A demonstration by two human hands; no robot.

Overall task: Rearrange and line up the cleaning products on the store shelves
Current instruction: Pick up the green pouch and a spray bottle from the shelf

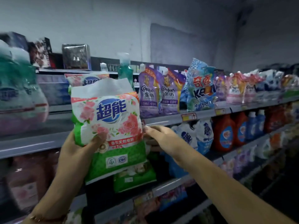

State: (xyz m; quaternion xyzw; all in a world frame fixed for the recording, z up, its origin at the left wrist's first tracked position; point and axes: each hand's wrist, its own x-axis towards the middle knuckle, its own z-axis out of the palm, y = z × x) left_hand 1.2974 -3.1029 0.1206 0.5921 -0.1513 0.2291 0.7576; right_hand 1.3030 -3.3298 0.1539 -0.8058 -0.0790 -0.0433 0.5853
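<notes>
Counts, head view:
- Rose-print detergent bags: 3 visible; one in front [106, 120], one behind on the upper shelf [87, 79], one lower [134, 177].
- Purple Comfort pouches [149, 92]: 2 side by side.
- Blue Keon bag [200, 88]: 1.
- Pink Comfort pouches [234, 89]: 2, possibly more; right end blurred.
- Orange jugs [224, 133]: 2.
- Blue bottles [251, 125]: 2.
- White-and-blue bags [187, 135]: 2.
- Hands: 2, left [76, 152], right [160, 135].

Detergent powder bag [106, 120] held before the upper shelf [202, 116], between left hand [76, 149] and right hand [160, 135]. Comfort pouches [160, 92] stand on that shelf, right of the bag. Detergent bottles [239, 130] stand on the shelf below.
</notes>
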